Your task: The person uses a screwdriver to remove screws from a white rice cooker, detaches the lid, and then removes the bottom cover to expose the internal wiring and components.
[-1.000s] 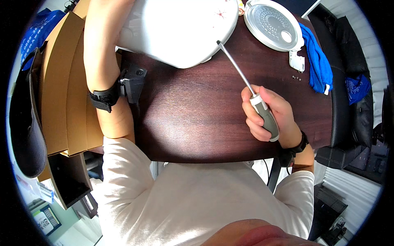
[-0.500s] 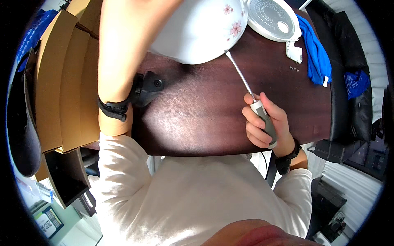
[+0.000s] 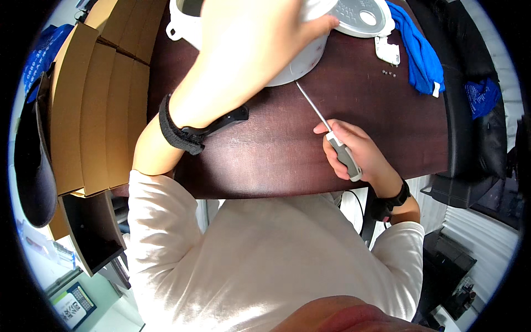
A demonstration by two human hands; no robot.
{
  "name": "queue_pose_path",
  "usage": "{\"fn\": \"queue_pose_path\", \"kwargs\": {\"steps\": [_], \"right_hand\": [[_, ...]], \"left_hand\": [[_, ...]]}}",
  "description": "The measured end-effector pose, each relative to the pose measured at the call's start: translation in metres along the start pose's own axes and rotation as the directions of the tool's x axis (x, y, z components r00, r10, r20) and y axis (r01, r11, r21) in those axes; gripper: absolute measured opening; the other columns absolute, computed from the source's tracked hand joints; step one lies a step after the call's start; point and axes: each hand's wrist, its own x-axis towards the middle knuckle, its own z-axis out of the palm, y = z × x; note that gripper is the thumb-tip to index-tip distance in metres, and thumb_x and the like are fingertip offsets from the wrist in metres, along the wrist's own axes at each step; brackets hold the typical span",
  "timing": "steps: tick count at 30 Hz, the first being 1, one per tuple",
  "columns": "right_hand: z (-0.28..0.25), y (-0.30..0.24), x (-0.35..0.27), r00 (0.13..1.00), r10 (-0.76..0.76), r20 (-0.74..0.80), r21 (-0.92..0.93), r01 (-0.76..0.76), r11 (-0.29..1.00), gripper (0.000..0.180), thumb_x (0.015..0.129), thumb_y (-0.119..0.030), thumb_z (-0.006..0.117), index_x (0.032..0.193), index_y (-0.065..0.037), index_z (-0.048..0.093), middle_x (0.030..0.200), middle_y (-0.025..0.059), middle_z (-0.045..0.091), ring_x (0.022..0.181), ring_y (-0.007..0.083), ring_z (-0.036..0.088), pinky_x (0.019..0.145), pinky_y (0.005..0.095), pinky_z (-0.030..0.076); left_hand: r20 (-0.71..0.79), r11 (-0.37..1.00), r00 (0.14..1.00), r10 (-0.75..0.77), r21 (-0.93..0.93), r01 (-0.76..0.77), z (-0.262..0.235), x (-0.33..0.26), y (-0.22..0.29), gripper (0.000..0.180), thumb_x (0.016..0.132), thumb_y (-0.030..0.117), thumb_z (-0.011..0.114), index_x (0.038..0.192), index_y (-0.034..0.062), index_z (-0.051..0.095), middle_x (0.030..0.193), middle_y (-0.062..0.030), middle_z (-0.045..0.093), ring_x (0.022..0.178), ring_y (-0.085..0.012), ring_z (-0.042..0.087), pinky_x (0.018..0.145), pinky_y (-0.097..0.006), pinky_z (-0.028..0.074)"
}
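Note:
A white rice-cooker-like pot (image 3: 311, 60) with pink flower prints stands at the top of the view, its far part cut off. My left hand (image 3: 249, 52) lies across it, thumb stretched to the right along its upper edge; the other fingers run out of view. In my right hand (image 3: 362, 145) is a screwdriver (image 3: 344, 157) with a grey and white handle, gripped in curled fingers. Its metal shaft points up and left, the tip close to the pot's lower side; whether they touch I cannot tell. A round white and grey lid (image 3: 354, 27) lies right of the pot.
Below the lid sits a small white plastic piece (image 3: 388, 52), with several tiny screws (image 3: 389, 73) beside it. A blue cloth (image 3: 423, 69) lies at the right of the dark table (image 3: 265, 160). Cardboard boxes (image 3: 94, 122) stand along the left, a black seat (image 3: 478, 144) at the right.
The pot has been turned, so a side lug and part of its opening now show at upper left. My left hand has come lower into view. The screwdriver has shifted slightly left and stays held.

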Motion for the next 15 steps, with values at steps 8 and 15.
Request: {"fn": "queue_pose_path", "kwargs": {"steps": [8, 15], "right_hand": [[-0.007, 0.012, 0.006, 0.968, -0.206, -0.145, -0.504, 0.107, 0.857, 0.025, 0.1, -0.024, 0.041, 0.106, -0.003, 0.054, 0.065, 0.0003, 0.048, 0.044, 0.0058, 0.046, 0.038, 0.0211, 0.035], [-0.013, 0.006, 0.002, 0.966, -0.221, -0.134, -0.583, 0.104, 0.806, 0.024, 0.099, -0.024, 0.043, 0.105, -0.004, 0.056, 0.065, -0.0007, 0.048, 0.044, 0.0042, 0.044, 0.038, 0.02, 0.034]], "left_hand": [[0.261, 0.983, 0.953, 0.157, -0.135, -0.125, -0.015, 0.007, -0.007, 0.037, 0.072, 0.031, 0.074, 0.077, -0.003, 0.059, 0.065, -0.0192, 0.06, 0.066, -0.0359, 0.062, 0.062, -0.039, 0.05], [0.177, 0.984, 0.973, 0.147, 0.07, -0.161, -0.011, -0.02, -0.053, 0.054, 0.064, 0.05, 0.079, 0.081, -0.0006, 0.067, 0.066, -0.0153, 0.06, 0.055, -0.0235, 0.059, 0.053, -0.033, 0.046]]}}
